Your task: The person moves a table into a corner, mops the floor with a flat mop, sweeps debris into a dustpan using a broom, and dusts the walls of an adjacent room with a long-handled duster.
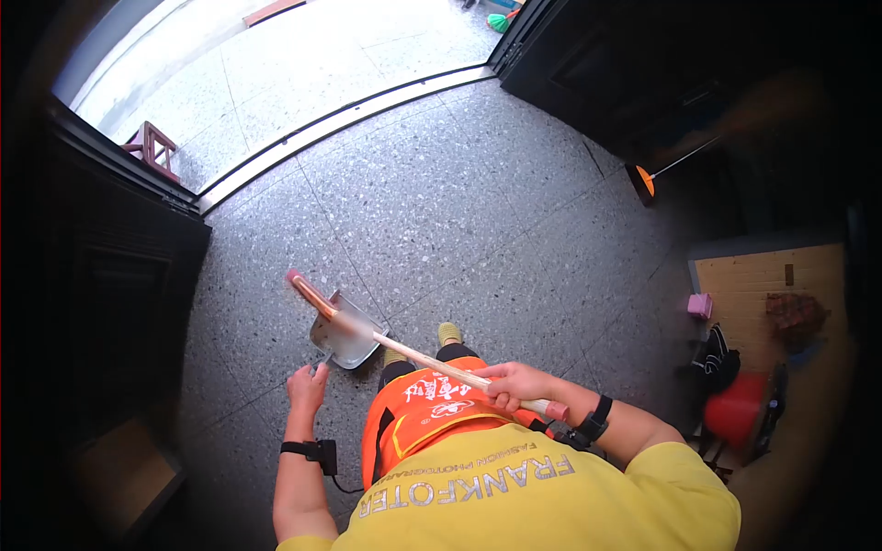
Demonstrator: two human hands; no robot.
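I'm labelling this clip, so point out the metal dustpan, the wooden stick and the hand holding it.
metal dustpan (347, 338), head view, pan's flat middle.
wooden stick (432, 364), head view, mid-shaft.
right hand (511, 384), head view, knuckles around the stick.

Single view only, camera on my head. Looks forward and steeply down over my chest; my yellow shirt (542, 496) fills bottom edge, very near lens. Wide fisheye, dark vignette at corners. Speckled floor (478, 211) occupies centre, mid-distance. Door threshold (340, 124) runs diagonally across top, farthest part in view, bright ground beyond. Both my forearms enter from bottom of frame. No second view to overlap.
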